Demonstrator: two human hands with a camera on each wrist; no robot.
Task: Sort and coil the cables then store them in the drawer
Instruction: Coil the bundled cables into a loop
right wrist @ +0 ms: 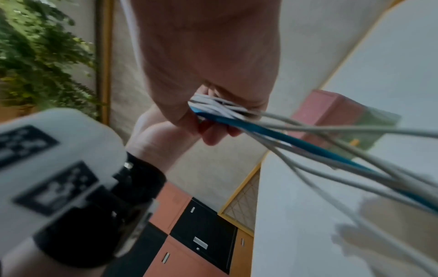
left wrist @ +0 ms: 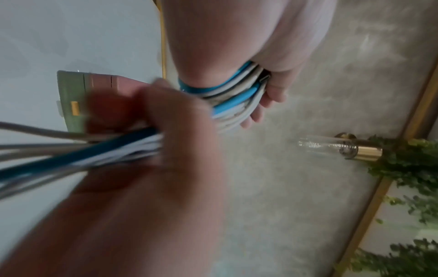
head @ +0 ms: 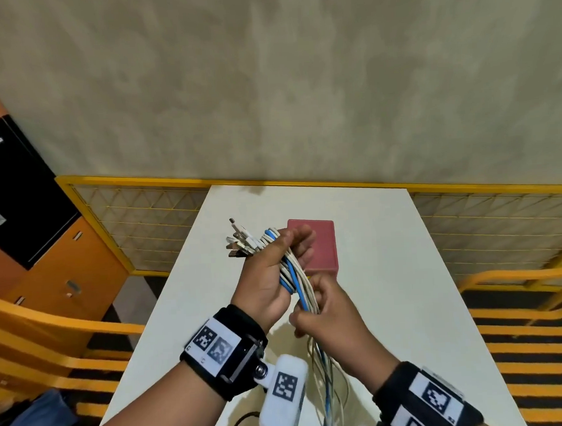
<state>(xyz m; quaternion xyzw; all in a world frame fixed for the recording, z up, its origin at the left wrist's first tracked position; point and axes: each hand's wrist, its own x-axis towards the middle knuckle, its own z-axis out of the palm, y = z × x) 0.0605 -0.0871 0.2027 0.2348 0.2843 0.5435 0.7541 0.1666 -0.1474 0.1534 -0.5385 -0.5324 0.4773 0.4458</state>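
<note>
A bundle of white and blue cables (head: pixel 290 270) is looped round my left hand (head: pixel 275 271), which is raised over the white table (head: pixel 388 272) and grips it. Their connector ends (head: pixel 239 243) stick out to the upper left of that hand. Just below, my right hand (head: pixel 326 310) grips the same bundle, and the loose lengths (head: pixel 326 388) hang down toward the near table edge. The left wrist view shows the wraps (left wrist: pixel 237 97) across my left hand (left wrist: pixel 267 93), with the blurred right hand (left wrist: pixel 170 135) in front. In the right wrist view my right hand (right wrist: pixel 213 84) clutches the cables (right wrist: pixel 296 138).
A pink box (head: pixel 319 243) with a green side (left wrist: pixel 71 101) sits on the table just beyond my hands. Yellow mesh railing (head: pixel 144 218) runs behind the table. Orange and black cabinets (head: pixel 31 207) stand at the left, and orange slatted seating (head: pixel 520 331) flanks the table.
</note>
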